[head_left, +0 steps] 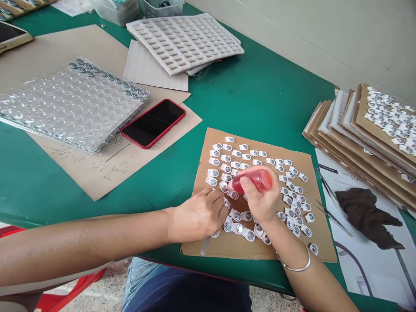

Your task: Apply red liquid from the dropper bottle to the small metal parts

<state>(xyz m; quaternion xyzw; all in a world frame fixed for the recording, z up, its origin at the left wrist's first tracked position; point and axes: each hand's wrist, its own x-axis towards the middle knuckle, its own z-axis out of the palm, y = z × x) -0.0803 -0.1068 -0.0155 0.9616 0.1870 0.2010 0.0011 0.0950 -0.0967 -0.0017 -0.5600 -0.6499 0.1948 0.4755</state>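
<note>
Between phone and tweezers, right hand grips bottle; left hand curls, contents unclear.

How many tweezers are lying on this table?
2: one pair on the printed sheet, another pair across the right edge of the cardboard. The flat strip poking from the left hand may be a third, mostly hidden.

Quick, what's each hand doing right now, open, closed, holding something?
Left hand: fingers curled; whether it grips anything cannot be told.
Right hand: closed around a red bottle.
</note>
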